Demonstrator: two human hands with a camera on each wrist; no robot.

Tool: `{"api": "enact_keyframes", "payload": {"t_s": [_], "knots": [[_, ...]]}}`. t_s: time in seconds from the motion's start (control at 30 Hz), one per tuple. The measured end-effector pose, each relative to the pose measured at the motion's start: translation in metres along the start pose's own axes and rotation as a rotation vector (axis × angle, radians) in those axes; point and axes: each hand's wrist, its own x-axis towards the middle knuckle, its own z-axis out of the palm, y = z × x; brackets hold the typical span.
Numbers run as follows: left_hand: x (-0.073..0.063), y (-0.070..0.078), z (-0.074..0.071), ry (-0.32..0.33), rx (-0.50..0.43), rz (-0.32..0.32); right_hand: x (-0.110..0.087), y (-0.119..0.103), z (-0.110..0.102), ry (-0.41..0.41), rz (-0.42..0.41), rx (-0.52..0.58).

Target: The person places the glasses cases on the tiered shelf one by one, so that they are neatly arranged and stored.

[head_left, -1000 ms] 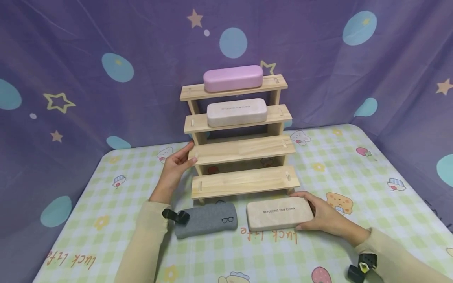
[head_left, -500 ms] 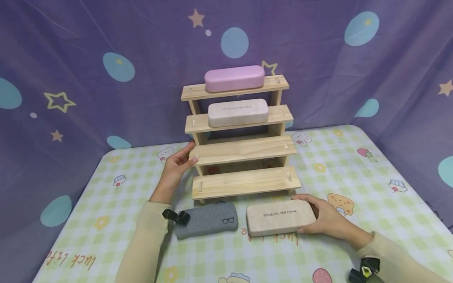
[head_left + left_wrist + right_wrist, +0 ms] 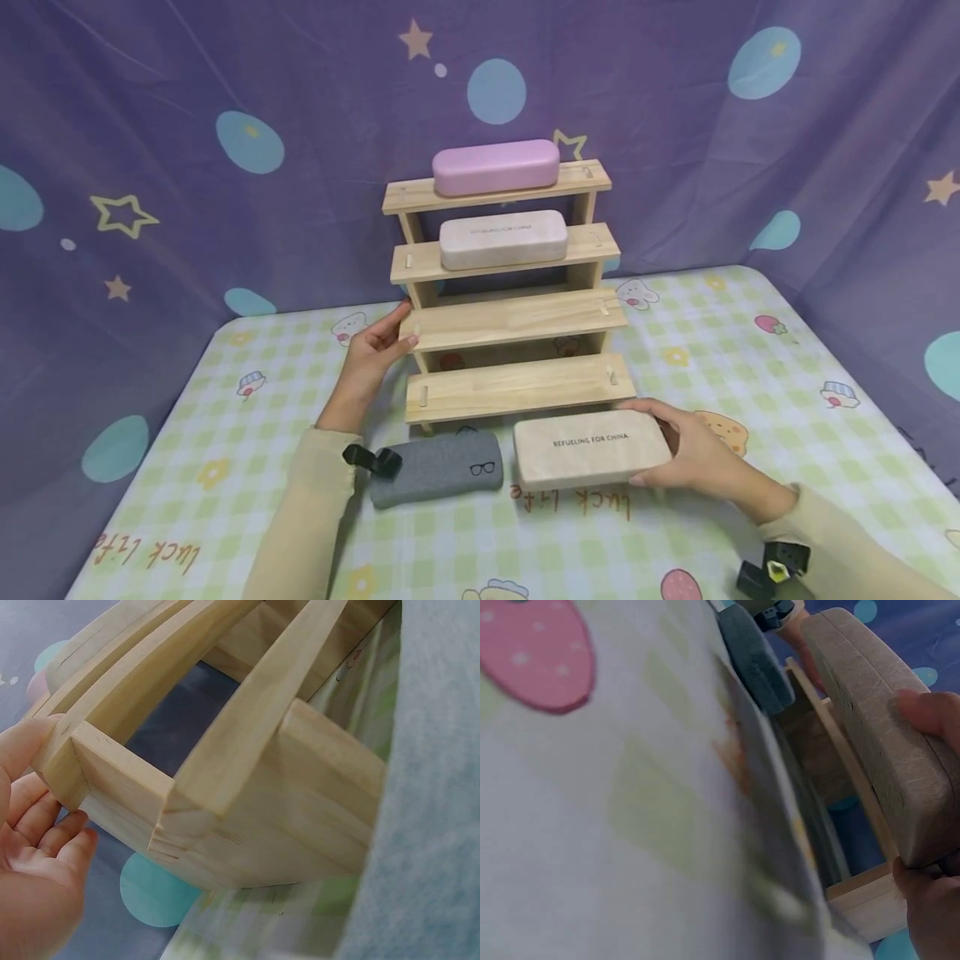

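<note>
In the head view my right hand (image 3: 693,450) grips the right end of a cream glasses case (image 3: 592,450) lettered "REFUELING FOR CHINA", held just in front of the lowest shelf. The right wrist view has thumb and fingers on opposite faces of that cream case (image 3: 885,727). My left hand (image 3: 371,358) holds the left end of the second shelf from the bottom of a wooden four-step rack (image 3: 517,387). Seen from the left wrist, its thumb lies over the board's end and the fingers (image 3: 64,832) curl below. A grey glasses case (image 3: 442,468) lies by the left forearm.
On the top step sits a pink glasses case (image 3: 495,168), and one step lower a whitish case (image 3: 502,240). The rack stands on a green-checked tablecloth (image 3: 247,467). Behind it hangs a purple patterned curtain (image 3: 322,83).
The cream case first shifted slightly toward me, then rose a little and moved left toward the rack with my right hand. My left hand stays on the shelf end.
</note>
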Motion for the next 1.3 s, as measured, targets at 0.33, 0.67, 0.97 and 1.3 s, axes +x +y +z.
{"api": "enact_keyframes", "payload": {"t_s": [0.33,0.67,0.97,1.3], "knots": [[-0.001,0.001,-0.001,-0.008,0.015,-0.010,0.017,-0.024,-0.011,0.065,-0.109,0.001],[-0.001,-0.001,-0.001,-0.011,0.002,0.001,0.051,-0.050,-0.024,0.126,-0.084,-0.032],[-0.002,0.000,-0.001,-0.012,-0.005,0.002,0.085,-0.058,-0.030,0.144,-0.032,-0.045],[-0.001,0.000,-0.002,-0.027,-0.007,0.017,0.112,-0.067,-0.031,0.086,-0.030,-0.035]]}}
